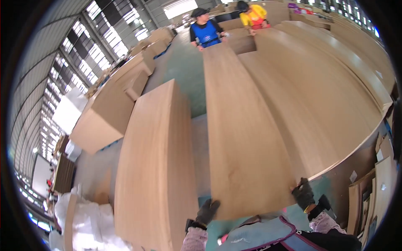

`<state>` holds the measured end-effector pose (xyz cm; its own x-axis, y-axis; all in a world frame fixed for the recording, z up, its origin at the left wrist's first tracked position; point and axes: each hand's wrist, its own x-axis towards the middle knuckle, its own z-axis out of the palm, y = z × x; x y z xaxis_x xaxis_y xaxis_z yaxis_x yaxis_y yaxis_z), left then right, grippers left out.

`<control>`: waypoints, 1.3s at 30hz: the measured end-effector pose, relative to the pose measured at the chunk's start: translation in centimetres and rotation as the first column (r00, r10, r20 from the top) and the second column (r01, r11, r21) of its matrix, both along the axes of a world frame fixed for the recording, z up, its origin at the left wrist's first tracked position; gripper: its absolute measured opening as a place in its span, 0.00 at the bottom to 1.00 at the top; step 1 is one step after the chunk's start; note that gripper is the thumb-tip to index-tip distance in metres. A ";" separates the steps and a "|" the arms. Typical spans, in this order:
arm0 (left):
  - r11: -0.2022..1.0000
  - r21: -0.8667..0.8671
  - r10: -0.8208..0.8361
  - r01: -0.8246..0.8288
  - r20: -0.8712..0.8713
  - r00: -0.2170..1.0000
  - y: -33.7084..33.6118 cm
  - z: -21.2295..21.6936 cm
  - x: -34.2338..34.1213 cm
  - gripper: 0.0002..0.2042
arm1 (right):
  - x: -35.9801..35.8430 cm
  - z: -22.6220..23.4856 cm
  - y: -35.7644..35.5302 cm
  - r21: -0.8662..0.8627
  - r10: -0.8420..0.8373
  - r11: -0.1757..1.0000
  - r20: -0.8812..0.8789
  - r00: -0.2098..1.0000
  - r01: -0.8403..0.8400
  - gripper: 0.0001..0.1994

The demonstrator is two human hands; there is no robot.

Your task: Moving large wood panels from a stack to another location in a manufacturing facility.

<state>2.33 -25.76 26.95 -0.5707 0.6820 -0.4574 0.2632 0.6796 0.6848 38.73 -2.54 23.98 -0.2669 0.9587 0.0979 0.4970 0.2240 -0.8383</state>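
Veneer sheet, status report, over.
Left hand and right hand gloved, shut on veneer sheet near edge. Co-worker holds far end. Nothing in the way.

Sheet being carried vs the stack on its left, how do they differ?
The carried sheet is a single thin panel, gripped at its near edge by the left hand and right hand; a co-worker in blue is at its far end. The left stack is a thick pile, and no hand touches it. The sheet reaches farther away; the stack ends sooner. Both are long, pale tan wood veneer.
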 end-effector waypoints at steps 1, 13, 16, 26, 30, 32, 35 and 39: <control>1.000 -0.005 0.018 -0.018 0.004 1.000 -1.4 -0.1 -0.7 0.27 | 0.0 -4.3 -1.1 0.207 -0.089 0.975 0.015 0.996 0.084 0.21; 0.999 -0.026 0.043 -0.043 -0.008 0.999 -26.0 2.6 -9.5 0.34 | -10.3 0.6 -25.8 -0.302 0.051 0.951 -0.068 0.996 -0.069 0.17; 0.989 -0.125 0.087 -0.082 0.041 0.995 -28.7 2.0 -10.0 0.34 | -10.8 -0.6 -27.1 -0.175 0.175 0.970 0.032 0.984 -0.167 0.16; 0.980 -0.167 0.100 -0.107 -0.052 0.994 -38.8 -2.9 -10.6 0.32 | -13.7 -0.8 -36.0 -0.398 0.230 0.895 0.029 0.973 -0.200 0.16; 0.981 -0.188 0.066 -0.057 0.040 0.997 -45.2 -4.6 -14.6 0.32 | -17.5 -0.7 -42.7 -0.367 0.267 0.904 0.084 0.960 -0.220 0.18; 0.980 -0.193 0.054 -0.050 0.015 0.998 -48.4 -5.8 -16.6 0.32 | -19.6 -0.9 -46.2 -0.398 0.278 0.892 0.102 0.955 -0.217 0.18; 0.980 -0.162 0.114 -0.113 -0.007 0.993 -52.9 -4.4 -20.8 0.31 | -23.3 -2.2 -51.7 -0.417 0.277 0.889 0.156 0.948 -0.191 0.17; 0.960 -0.270 0.077 -0.078 -0.014 0.997 -58.7 -4.3 -25.6 0.30 | -29.0 -1.9 -58.3 -0.478 0.300 0.846 0.066 0.952 -0.234 0.17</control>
